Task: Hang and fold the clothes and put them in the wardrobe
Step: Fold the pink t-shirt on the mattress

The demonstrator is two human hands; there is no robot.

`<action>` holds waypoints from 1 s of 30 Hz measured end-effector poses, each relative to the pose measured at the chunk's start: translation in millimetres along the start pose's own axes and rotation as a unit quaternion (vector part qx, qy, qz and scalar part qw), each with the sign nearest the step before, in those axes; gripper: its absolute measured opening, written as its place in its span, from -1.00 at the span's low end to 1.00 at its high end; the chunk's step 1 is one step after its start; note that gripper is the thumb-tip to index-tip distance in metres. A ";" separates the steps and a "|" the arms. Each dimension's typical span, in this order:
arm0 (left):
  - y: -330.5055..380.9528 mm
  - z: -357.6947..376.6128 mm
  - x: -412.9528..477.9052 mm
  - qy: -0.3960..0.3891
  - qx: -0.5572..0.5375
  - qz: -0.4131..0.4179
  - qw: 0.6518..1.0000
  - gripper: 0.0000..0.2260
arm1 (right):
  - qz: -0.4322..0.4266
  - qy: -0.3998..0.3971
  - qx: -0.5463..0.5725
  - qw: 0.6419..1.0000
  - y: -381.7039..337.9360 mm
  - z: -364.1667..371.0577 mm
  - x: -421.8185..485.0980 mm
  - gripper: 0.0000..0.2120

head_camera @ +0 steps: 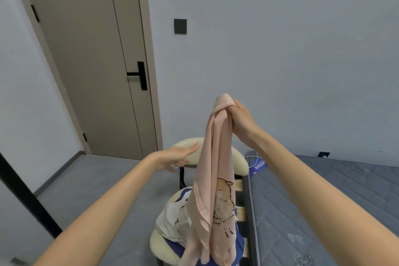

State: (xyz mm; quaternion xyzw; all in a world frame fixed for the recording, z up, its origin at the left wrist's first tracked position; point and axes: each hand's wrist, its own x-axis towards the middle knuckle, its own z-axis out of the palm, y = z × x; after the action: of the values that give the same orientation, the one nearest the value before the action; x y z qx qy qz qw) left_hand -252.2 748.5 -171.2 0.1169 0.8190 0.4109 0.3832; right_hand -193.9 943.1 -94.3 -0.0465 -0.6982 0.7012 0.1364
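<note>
Right hand: my right hand (241, 119) is raised in front of me, fingers curled tight round the bunched top of the pale pink cotton top with a cartoon animal print (216, 179).
Left hand: my left hand (179, 156) is empty, fingers (192, 149) straight and held together, pointing right towards the cloth.
Key relation: the top hangs just to the right of my left fingertips, close but apart. My left hand sits lower than the right, about level with the upper third of the cloth.
Long axis: near upright, running down from my right fist and leaning slightly to the left at the bottom.
Nearer hand: the right already holds the top end; the left is the free one, placed to catch a side edge or shoulder.
Where the top is: in the air over the cream padded chair with a black frame (239, 162), its lower end trailing onto the heap of white and blue clothes (172, 220) on the seat.
How it looks: thin, soft jersey, gathered into long vertical folds, the print half hidden in the creases.
Judgement: I think I must spread it before it can be folded or hung.
Beside: a grey quilted mattress (323, 201) lies to the right of the chair.
</note>
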 end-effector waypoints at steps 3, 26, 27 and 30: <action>0.7 24.0 14.2 -0.080 -0.074 0.023 0.994 -0.23 | 0.005 -0.002 0.038 0.999 -3.9 1.6 1.8 -0.81; 36.8 -23.8 13.7 0.381 0.030 0.206 0.901 -0.82 | 0.048 0.043 -0.177 0.982 13.2 -47.5 0.5 -0.74; 34.6 -19.9 12.5 0.373 0.038 0.202 0.905 -0.71 | 0.053 0.051 -0.137 0.988 8.6 -44.2 2.0 -0.73; 31.3 -2.4 7.8 0.385 0.088 0.236 0.888 -0.58 | 0.072 0.085 -0.002 0.994 -3.2 -34.2 9.0 -0.74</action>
State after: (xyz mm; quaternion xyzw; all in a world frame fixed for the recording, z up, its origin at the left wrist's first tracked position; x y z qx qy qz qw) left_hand -263.1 771.0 -150.5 0.1728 0.8830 0.4286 -0.0823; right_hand -193.4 978.5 -90.7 -0.1565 -0.6803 0.7012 0.1448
